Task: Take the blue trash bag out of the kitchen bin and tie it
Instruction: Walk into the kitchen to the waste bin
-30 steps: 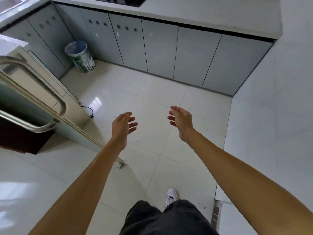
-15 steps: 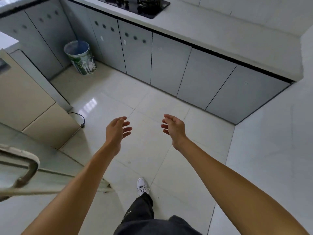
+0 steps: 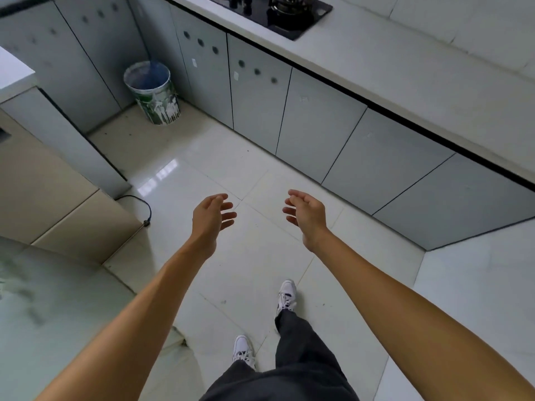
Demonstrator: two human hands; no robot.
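The kitchen bin (image 3: 157, 104), a round green-and-white bucket, stands on the floor in the far left corner against the grey cabinets. A blue trash bag (image 3: 150, 78) lines its inside and folds over the rim. My left hand (image 3: 211, 217) and my right hand (image 3: 305, 215) are stretched out in front of me over the white floor tiles, palms facing each other, fingers relaxed and holding nothing. Both hands are well short of the bin.
Grey cabinet doors (image 3: 315, 131) run along the far side under a white counter with a black hob (image 3: 278, 10). A beige appliance (image 3: 43, 198) and a black cable (image 3: 142, 204) sit at the left. A glass door (image 3: 58, 314) is at the lower left. My white shoes (image 3: 286, 293) stand on the tiles.
I have walked forward into the kitchen, past the glass door. The bin and cabinets are nearer and larger. Both hands stay raised and empty.
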